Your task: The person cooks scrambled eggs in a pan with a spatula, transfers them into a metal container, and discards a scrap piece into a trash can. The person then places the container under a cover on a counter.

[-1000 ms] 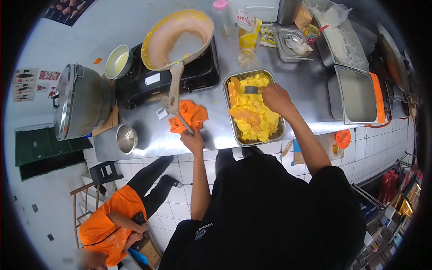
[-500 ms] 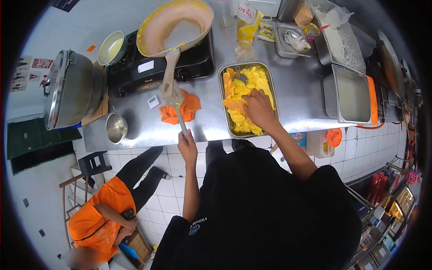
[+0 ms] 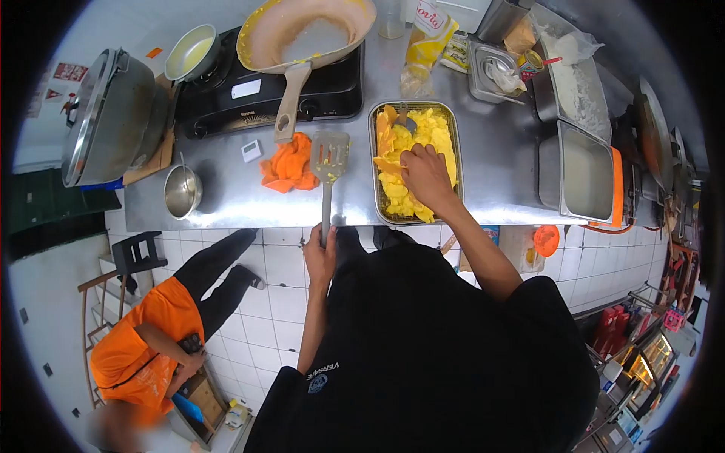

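Note:
My left hand (image 3: 320, 253) grips the handle of a slotted spatula (image 3: 330, 155). Its grey blade carries yellow bits and hangs between the orange cloth (image 3: 289, 162) and a metal tray (image 3: 458, 198). Soft yellow scrambled egg (image 3: 432, 124) fills much of that tray. Over the tray, my right hand (image 3: 427, 175) has its fingers curled down onto a flat orange piece (image 3: 388, 163) whose kind I cannot make out; the fingertips are partly hidden. Another orange piece (image 3: 386, 121) lies by the tray's far left corner, beside a grey utensil head (image 3: 406, 122) resting in the egg.
A frying pan (image 3: 317, 41) with yellow residue sits on the black stove (image 3: 332, 94), its handle pointing towards me. Left are a small bowl (image 3: 183, 192), a timer (image 3: 251, 150) and a large pot (image 3: 113, 128). Metal containers (image 3: 585, 170) stand right. A person in orange (image 3: 147, 332) is at lower left.
The spatula has moved right, away from the pan handle, and its slotted blade shows fully. My right hand stays over the tray, curled at the orange piece. The view has shifted slightly.

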A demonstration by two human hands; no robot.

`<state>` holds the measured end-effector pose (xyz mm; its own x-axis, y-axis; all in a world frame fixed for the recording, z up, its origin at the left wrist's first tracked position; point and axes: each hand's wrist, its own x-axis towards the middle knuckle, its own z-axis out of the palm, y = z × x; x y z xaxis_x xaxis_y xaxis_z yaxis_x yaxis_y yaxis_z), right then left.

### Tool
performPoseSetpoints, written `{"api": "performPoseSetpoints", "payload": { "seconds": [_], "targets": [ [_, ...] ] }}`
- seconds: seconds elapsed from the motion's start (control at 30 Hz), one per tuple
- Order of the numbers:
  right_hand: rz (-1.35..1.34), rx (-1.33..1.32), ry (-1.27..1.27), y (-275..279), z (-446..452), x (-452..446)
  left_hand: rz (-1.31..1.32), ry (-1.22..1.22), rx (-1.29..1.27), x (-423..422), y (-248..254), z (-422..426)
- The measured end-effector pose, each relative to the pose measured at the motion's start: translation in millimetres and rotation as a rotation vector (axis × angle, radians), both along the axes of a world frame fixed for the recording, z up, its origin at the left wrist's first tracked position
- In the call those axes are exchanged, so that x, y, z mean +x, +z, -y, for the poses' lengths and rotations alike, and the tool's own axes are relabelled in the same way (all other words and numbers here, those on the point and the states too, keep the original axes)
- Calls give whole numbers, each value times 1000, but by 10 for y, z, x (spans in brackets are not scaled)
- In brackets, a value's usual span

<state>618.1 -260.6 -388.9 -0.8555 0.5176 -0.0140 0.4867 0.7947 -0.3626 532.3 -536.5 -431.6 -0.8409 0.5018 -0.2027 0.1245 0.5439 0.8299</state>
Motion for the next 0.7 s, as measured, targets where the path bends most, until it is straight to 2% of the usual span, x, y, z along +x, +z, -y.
{"api": "performPoseSetpoints", "payload": {
  "seconds": [0.2,0.53,0.7],
  "targets": [
    [-132,-74,-37,147,-47,144,-33,-21,12,-14,9,-1],
    [-377,-46,-139,663,-250,334,-4,-161,24,-36,263,-114],
    [-507,22,-144,859,-296,298,95,-252,-18,-12,543,-247]
  ]
}}
